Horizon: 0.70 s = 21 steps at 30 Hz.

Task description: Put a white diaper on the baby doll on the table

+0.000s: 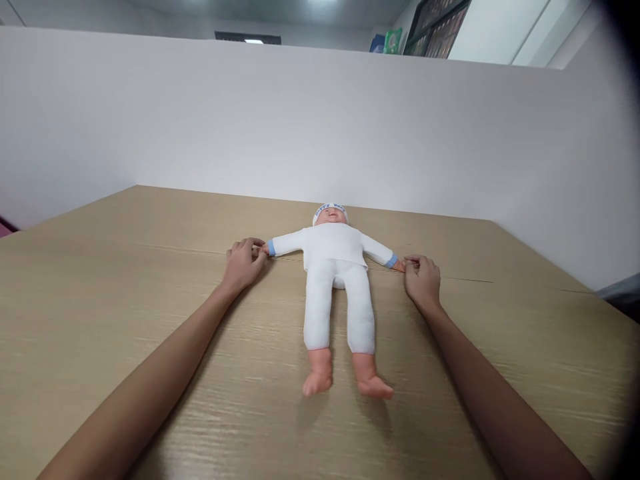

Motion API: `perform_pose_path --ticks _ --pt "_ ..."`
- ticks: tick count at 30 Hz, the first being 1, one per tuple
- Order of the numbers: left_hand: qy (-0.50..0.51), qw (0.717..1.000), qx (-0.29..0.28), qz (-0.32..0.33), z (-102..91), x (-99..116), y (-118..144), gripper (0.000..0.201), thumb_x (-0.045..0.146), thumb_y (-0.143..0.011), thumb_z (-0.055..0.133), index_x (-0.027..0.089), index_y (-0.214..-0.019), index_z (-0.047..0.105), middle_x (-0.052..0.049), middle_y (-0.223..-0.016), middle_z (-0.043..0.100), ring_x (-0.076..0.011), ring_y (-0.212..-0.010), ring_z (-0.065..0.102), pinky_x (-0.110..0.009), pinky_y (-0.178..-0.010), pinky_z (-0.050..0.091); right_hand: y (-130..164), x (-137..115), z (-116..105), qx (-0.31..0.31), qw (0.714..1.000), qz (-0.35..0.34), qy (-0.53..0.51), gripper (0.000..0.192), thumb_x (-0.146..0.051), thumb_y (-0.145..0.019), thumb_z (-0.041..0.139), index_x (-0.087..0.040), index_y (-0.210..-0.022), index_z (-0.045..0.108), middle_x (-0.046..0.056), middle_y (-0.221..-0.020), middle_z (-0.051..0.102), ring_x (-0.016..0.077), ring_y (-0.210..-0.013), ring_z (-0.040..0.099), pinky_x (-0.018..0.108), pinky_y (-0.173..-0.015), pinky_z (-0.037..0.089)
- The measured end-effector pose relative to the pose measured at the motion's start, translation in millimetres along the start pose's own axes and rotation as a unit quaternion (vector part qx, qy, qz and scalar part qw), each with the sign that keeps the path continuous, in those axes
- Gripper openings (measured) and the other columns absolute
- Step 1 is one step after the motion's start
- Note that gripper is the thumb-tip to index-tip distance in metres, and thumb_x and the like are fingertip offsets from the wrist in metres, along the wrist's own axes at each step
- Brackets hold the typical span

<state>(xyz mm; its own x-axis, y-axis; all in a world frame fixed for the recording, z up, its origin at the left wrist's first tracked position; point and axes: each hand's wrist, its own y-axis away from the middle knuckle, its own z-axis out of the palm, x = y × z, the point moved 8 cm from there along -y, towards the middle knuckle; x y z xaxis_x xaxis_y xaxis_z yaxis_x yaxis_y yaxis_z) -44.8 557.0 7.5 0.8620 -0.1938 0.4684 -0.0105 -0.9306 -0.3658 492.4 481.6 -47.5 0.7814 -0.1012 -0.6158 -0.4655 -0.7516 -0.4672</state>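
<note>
Nearest the camera, both forearms run up over the wooden table [100, 320], bare, no sleeves.

Next out, between the two arms and well short of either grip: the doll's bare feet [345, 381], toes pointing back toward the person, heels on the tabletop. Feet look like moulded plastic, prob. stiff and a bit slick.

Further up, the baby doll [336, 267] lies face-up, flat on the table, roughly centred btw the hands. White suit on legs and torso looks soft and stuffed, so the body will likely sag and flop if lifted by one end. Looks light. Not fragile by the look of it.

At grip level: left hand [244, 262] is pinched shut on the doll's hand on that side, just past the blue cuff [271, 248]. Right hand [423, 279] is likewise closed on the doll's other hand, fingertips just beyond the second cuff. Both doll arms are stretched straight out sideways from the torso, so the grips sit at the two far ends w/ the body hanging btw them.

Best hold, in my view: the hard little hands give a firm pinch, the sleeves would just bunch. For a lift, the torso is the steadier spot.

Beyond the grips: doll's head w/ a white cap [330, 208], then the white partition wall [300, 120] behind the table edge.
</note>
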Motion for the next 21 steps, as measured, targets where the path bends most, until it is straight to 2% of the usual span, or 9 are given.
perform_pose_path --ticks 3,6,15,21 --pt "0.019 0.999 0.011 -0.027 -1.2 -7.7 -3.8 0.044 0.049 -0.104 0.042 0.022 -0.123 0.071 -0.009 -0.136 0.075 -0.0294 -0.124 0.062 -0.049 -0.113 0.042 0.3 4.1 -0.8 0.005 1.0 0.019 0.006 0.046 -0.043 -0.091 0.048 -0.013 -0.112 0.076 0.016 -0.113 0.073 0.0222 -0.098 0.056 0.041 -0.103 0.045" --pt "0.019 0.999 0.003 -0.044 1.2 -14.2 -6.8 0.045 0.052 -0.105 0.042 0.023 -0.118 0.074 -0.009 -0.131 0.077 -0.029 -0.117 0.062 -0.049 -0.11 0.042 1.3 4.6 0.3 0.004 1.0 0.026 0.014 0.043 -0.04 -0.089 0.05 -0.014 -0.108 0.078 0.017 -0.111 0.072 0.0218 -0.095 0.053 0.04 -0.1 0.045" --pt "0.009 0.999 -0.01 -0.051 6.4 -21.3 -11.0 0.051 0.055 -0.104 0.039 0.026 -0.117 0.079 -0.008 -0.131 0.078 -0.0301 -0.116 0.061 -0.05 -0.111 0.041 3.6 3.5 0.2 -0.008 0.998 0.055 0.034 0.046 -0.042 -0.089 0.05 -0.014 -0.112 0.079 0.018 -0.116 0.071 0.0262 -0.105 0.052 0.049 -0.11 0.044" --pt "0.02 0.997 -0.019 -0.072 6.5 -23.4 -11.2 0.048 0.057 -0.104 0.043 0.027 -0.117 0.079 -0.007 -0.125 0.08 -0.0279 -0.115 0.065 -0.049 -0.114 0.04 5.3 3.2 0.0 -0.021 0.995 0.088 0.038 0.048 -0.042 -0.091 0.052 -0.014 -0.116 0.082 0.022 -0.128 0.067 0.033 -0.122 0.051 0.058 -0.118 0.041"
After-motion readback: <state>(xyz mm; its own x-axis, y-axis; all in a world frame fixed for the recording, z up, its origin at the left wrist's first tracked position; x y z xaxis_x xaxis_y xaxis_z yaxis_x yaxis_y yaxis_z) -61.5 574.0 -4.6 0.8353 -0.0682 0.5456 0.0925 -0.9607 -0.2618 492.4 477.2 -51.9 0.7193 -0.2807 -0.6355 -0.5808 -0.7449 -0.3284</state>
